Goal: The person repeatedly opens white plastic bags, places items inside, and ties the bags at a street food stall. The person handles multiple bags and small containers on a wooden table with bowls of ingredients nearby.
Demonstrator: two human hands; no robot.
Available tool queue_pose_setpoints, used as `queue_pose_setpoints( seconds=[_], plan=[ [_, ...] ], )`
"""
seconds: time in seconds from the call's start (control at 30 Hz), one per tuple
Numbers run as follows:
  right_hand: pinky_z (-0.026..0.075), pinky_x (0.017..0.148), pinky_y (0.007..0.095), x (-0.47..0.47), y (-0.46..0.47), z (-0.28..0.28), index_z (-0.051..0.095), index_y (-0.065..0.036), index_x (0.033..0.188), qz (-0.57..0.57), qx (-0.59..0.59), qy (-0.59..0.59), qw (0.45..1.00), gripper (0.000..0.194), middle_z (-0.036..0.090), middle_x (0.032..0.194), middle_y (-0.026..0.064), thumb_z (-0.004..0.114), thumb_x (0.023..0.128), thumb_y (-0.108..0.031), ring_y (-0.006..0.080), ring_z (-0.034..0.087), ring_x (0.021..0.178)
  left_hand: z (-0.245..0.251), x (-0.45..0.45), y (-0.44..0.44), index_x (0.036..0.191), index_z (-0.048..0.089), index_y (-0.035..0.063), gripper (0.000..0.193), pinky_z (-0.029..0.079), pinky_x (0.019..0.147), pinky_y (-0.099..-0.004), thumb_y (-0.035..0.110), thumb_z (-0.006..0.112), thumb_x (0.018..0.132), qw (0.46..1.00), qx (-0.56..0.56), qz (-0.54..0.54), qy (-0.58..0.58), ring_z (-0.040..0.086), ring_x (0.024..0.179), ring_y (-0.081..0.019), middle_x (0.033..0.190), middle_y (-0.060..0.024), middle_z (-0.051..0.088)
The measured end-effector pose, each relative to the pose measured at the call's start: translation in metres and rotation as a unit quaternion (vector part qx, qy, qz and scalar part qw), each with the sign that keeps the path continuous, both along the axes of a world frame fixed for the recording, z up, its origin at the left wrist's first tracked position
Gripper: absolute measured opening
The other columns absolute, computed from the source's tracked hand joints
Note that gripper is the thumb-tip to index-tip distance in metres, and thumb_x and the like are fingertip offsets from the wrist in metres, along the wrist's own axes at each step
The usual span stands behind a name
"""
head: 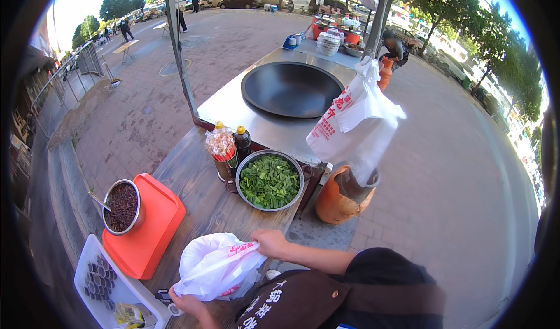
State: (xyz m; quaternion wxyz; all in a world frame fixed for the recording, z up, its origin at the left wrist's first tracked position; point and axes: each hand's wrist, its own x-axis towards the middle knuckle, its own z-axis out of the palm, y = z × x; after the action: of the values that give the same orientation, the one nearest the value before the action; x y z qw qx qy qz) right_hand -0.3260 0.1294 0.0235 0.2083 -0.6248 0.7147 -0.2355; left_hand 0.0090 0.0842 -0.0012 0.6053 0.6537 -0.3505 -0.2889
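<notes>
My left hand (pixel 188 305) grips the lower left edge of a white plastic bag (pixel 218 267) with red print, close to a white basket. My right hand (pixel 269 242) pinches the bag's upper right side. The bag is bulky and rests over the wooden tabletop (pixel 197 189); what it holds is hidden. Beyond my right hand stands a metal bowl of chopped green vegetables (pixel 270 182). Next to that bowl are a dark bottle with a yellow cap (pixel 242 141) and a container of wrapped chopsticks (pixel 223 156).
At the left, a metal pot of dark dried pieces (pixel 122 208) sits on a red lid (pixel 148 241), beside the white basket (pixel 94 243). A large wok (pixel 291 90) is set in the steel counter. White bags (pixel 354 123) hang from a post above an orange-brown bin (pixel 341 202).
</notes>
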Motion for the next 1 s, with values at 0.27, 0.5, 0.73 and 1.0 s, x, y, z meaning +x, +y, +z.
queue_pose_setpoints(
  seconds=[0.27, 0.5, 0.73, 1.0],
  plan=[
    [0.056, 0.081, 0.0407, 0.02, -0.047, -0.047, 0.061, -0.002, 0.108, -0.317, 0.126, -0.749, 0.568, 0.02, 0.068, 0.103, 0.0141, 0.048, 0.093, -0.005, 0.026, 0.068, 0.091, 0.019, 0.005, 0.014, 0.124, 0.049, -0.0017, 0.051, 0.036, 0.103, -0.0445, 0.007, 0.057, 0.075, 0.941, 0.081, -0.146, -0.293, 0.046, 0.122, -0.0347, 0.124, -0.0209, 0.051],
    [0.054, 0.072, 0.0311, 0.059, -0.043, 0.012, 0.065, -0.003, 0.103, -0.164, 0.089, -0.652, 0.735, 0.017, 0.068, 0.093, 0.006, 0.054, 0.093, -0.011, 0.0158, 0.066, 0.083, 0.093, -0.084, 0.02, 0.145, 0.031, 0.0038, 0.099, 0.01, 0.114, -0.0598, 0.035, 0.077, 0.063, 0.771, -0.072, -0.387, -0.501, 0.022, 0.143, -0.0383, 0.149, -0.0218, 0.034],
    [0.051, 0.063, 0.0363, 0.022, -0.038, 0.036, 0.061, -0.007, 0.074, 0.089, -0.129, -0.087, 0.984, 0.037, 0.06, 0.08, 0.0087, 0.081, 0.069, -0.038, 0.0294, 0.063, 0.072, 0.057, -0.027, -0.013, 0.109, 0.066, 0.0046, 0.042, 0.05, 0.084, -0.0401, -0.004, 0.049, 0.071, 0.895, 0.088, -0.239, -0.367, 0.065, 0.097, -0.0374, 0.104, -0.0211, 0.067],
    [0.05, 0.061, 0.0332, 0.007, -0.046, -0.033, 0.059, -0.005, 0.079, -0.109, 0.062, -0.216, 0.968, 0.01, 0.061, 0.075, 0.0085, 0.068, 0.077, -0.007, 0.0195, 0.06, 0.063, 0.038, -0.019, -0.008, 0.12, 0.059, 0.0056, 0.04, 0.05, 0.085, -0.0398, 0.006, 0.055, 0.08, 0.876, 0.258, -0.184, -0.362, 0.064, 0.098, -0.0345, 0.112, -0.0187, 0.064]
  ],
)
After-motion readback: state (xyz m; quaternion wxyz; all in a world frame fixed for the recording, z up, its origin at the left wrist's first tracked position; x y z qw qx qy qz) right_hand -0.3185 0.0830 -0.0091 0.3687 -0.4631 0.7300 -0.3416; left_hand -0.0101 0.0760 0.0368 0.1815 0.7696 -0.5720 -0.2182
